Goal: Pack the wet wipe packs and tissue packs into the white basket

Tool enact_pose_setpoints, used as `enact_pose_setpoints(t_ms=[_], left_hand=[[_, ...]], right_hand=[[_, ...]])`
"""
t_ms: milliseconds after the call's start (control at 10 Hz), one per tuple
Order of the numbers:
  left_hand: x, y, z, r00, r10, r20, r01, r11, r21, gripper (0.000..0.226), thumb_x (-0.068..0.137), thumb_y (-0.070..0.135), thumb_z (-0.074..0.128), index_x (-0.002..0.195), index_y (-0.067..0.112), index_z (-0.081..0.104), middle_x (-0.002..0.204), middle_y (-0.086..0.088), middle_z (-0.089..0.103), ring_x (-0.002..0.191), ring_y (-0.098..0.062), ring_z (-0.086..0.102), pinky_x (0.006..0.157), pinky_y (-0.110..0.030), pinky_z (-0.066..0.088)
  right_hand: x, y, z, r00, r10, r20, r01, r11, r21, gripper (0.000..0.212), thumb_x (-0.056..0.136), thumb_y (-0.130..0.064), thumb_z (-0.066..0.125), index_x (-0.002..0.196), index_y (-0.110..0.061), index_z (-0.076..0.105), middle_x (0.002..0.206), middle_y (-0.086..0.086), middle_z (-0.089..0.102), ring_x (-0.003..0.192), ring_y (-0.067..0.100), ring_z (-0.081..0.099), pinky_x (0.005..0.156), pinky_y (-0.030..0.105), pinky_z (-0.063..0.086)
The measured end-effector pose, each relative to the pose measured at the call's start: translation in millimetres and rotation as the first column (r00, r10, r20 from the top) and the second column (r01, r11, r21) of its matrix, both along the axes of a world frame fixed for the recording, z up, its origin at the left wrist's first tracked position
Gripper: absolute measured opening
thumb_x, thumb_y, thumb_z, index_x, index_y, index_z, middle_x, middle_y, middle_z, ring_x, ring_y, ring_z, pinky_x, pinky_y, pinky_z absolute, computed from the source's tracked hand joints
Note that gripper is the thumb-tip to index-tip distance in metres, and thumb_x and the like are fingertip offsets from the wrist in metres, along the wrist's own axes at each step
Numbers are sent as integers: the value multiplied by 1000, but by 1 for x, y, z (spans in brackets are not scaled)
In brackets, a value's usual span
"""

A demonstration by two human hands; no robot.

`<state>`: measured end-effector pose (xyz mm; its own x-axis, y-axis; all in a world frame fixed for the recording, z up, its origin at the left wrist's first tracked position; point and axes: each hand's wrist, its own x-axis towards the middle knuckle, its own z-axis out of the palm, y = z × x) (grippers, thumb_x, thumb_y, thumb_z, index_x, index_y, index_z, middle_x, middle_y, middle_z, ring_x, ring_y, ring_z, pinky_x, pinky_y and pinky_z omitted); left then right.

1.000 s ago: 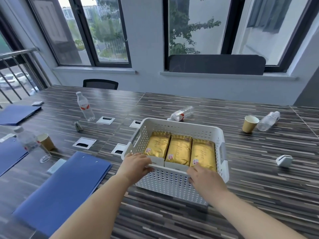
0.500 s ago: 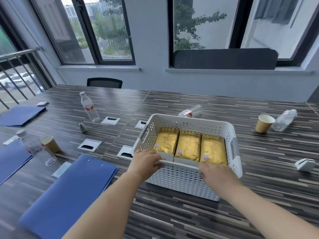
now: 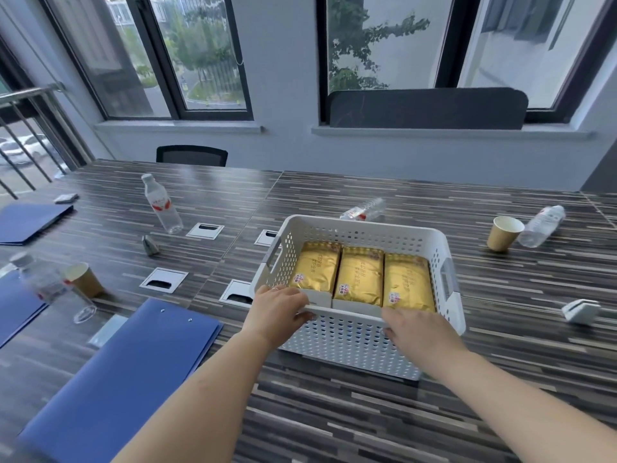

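A white perforated basket (image 3: 364, 233) stands on the striped table in front of me. Three gold packs lie side by side inside it: the left pack (image 3: 317, 267), the middle pack (image 3: 360, 275) and the right pack (image 3: 409, 282). White pack ends show below them along the near wall. My left hand (image 3: 275, 312) grips the basket's near rim at its left corner. My right hand (image 3: 417, 332) holds the near rim toward the right, fingers over the edge.
Blue folders (image 3: 110, 379) lie at my left. Paper cups (image 3: 504, 232), (image 3: 83, 279) and water bottles (image 3: 162, 203), (image 3: 364, 208), (image 3: 542, 225) are scattered around, with a small white holder (image 3: 581, 310) at right and cable ports (image 3: 163, 279) in the table.
The view has tilted up and shifted, so the basket sits further right in the frame. Both hands stay on the near rim of the basket throughout.
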<state>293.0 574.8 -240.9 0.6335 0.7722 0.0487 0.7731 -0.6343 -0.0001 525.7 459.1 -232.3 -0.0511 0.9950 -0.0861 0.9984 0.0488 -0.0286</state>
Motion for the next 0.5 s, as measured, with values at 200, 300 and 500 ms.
enact_pose_setpoints(t_ms=[200,300,500], left_hand=[[3,0,5,998,19,-64,-23,998,-50,36,93,53,41,103,26,62,109,11,63,105,-14,57,87,-32,35],[9,0,17,982,40,-187,-76,979,-191,36,94,51,42,109,24,61,113,5,62,109,-19,57,93,-38,38],[15,-6,49,1000,-4,28,11,973,-230,43,89,45,57,129,32,53,131,10,56,123,-15,50,107,-39,33]], right_hand=[[0,1,3,1000,14,1,-14,1000,-23,20,100,-23,32,112,-17,47,98,0,63,86,22,62,75,36,53],[3,6,1,999,-10,-33,4,987,-159,20,99,-22,32,114,-17,45,93,3,60,85,26,62,70,36,50],[8,14,32,962,-77,-260,17,974,-224,38,93,-37,50,129,-25,47,126,-1,57,114,19,55,93,33,46]])
